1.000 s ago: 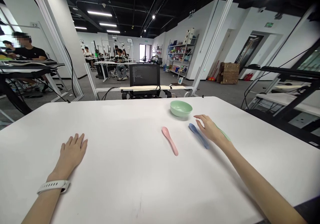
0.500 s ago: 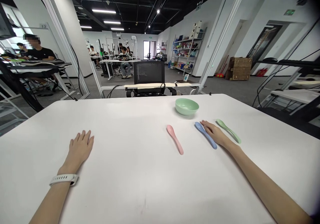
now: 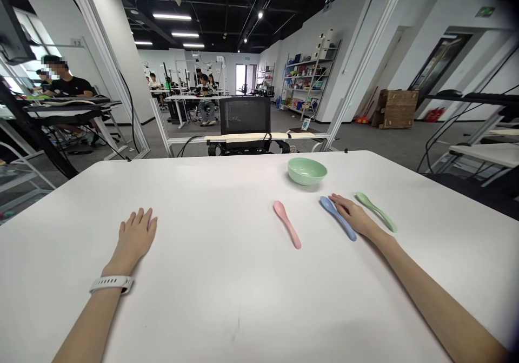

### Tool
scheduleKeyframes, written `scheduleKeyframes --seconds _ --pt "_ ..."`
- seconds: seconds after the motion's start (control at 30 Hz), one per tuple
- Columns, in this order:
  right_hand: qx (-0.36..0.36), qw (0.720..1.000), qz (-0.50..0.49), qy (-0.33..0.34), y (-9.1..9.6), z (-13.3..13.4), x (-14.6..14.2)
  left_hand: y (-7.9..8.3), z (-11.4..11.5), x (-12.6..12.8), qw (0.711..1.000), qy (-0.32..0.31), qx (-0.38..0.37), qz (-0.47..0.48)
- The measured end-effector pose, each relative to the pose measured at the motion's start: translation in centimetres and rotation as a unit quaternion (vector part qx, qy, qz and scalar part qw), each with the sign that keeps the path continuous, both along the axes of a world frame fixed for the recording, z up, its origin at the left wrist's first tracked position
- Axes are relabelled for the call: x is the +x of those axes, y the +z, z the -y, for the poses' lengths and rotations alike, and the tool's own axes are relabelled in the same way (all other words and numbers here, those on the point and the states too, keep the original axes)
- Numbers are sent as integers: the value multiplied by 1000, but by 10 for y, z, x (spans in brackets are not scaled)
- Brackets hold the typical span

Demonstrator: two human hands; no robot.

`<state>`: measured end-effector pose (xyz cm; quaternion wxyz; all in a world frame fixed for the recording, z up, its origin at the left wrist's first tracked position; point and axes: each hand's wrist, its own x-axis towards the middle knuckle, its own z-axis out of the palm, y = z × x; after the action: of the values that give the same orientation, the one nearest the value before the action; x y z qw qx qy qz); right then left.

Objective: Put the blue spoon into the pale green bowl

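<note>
My left hand lies flat on the left of the white table, fingers spread, with nothing in it and a pale band on the wrist. My right hand rests palm down between two spoons, its fingers stretched out. It is right against the blue spoon, whose right edge it partly overlaps; whether it touches is hard to tell. On its other side lies the green spoon, a little apart. The pink spoon is farther left. Behind the spoons stands a light green bowl, upright.
A black mesh office chair stands beyond the far table edge, behind a metal frame bar. Metal posts rise at both sides. Farther back are a stocked shelf rack, a wooden crate and several people at desks.
The whole view has shifted slightly, so everything sits a little farther right. Both hands, the spoons and the bowl keep about the same places on the table.
</note>
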<state>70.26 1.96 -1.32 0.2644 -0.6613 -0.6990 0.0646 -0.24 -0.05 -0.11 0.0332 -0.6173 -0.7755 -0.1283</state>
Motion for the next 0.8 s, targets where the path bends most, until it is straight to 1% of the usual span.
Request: scheduleKeyframes --seconds 0.1,0.3,0.4,0.5,0.6,0.7,0.8 --pt "4 1000 -1 1 2 2 -3 -1 0 -1 1000 -2 15 2" --pt "8 1000 -13 -9 9 4 -9 -2 -1 -1 1000 -7 19 3" --pt "9 1000 -11 -25 19 10 -12 -3 0 -1 1000 -4 18 0" --pt "17 997 -11 -68 33 20 -17 -3 0 -1 1000 -5 15 -4" --pt "-6 995 -4 -100 42 33 -29 -2 1 0 1000 -7 13 -8" --pt "-24 994 29 -99 41 44 -41 -2 1 0 1000 -4 6 -7" --pt "-16 996 50 -76 34 51 -50 -2 1 0 1000 -4 7 -4"
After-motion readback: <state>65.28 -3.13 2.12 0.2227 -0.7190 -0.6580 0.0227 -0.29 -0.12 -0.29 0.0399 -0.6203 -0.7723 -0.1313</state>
